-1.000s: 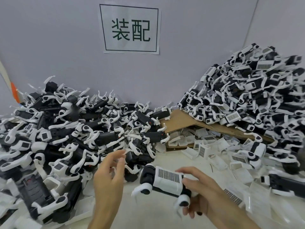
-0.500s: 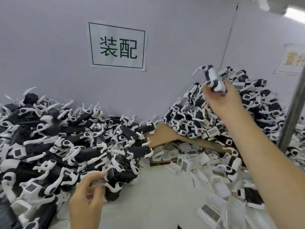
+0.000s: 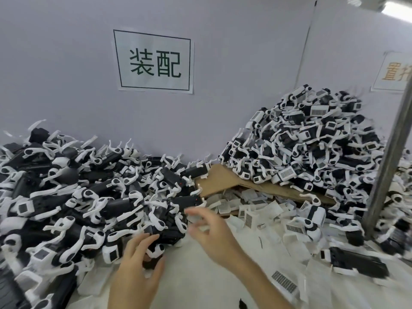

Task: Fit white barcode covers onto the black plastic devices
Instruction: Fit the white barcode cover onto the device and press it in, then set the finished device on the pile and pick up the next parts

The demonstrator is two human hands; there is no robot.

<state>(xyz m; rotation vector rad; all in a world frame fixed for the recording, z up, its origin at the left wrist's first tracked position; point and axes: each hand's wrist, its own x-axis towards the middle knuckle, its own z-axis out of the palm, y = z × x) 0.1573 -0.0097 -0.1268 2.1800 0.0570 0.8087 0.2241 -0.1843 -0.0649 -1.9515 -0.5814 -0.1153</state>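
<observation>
A big heap of black devices with white straps and no covers fills the left side. My left hand is at the heap's near edge, fingers and thumb curled round one black device. My right hand hovers just right of it, fingers spread, blurred, holding nothing. Loose white barcode covers lie scattered in the middle and to the right. A tall heap of covered devices rises at the right.
A sheet of brown cardboard slants under the right heap. A grey metal pole stands at the right edge. A black device lies alone at the near right. The wall carries a printed sign.
My right hand, raised over the right heap with a covered device, has come down empty near the left heap. My left hand has reached forward and closed on a black device.
</observation>
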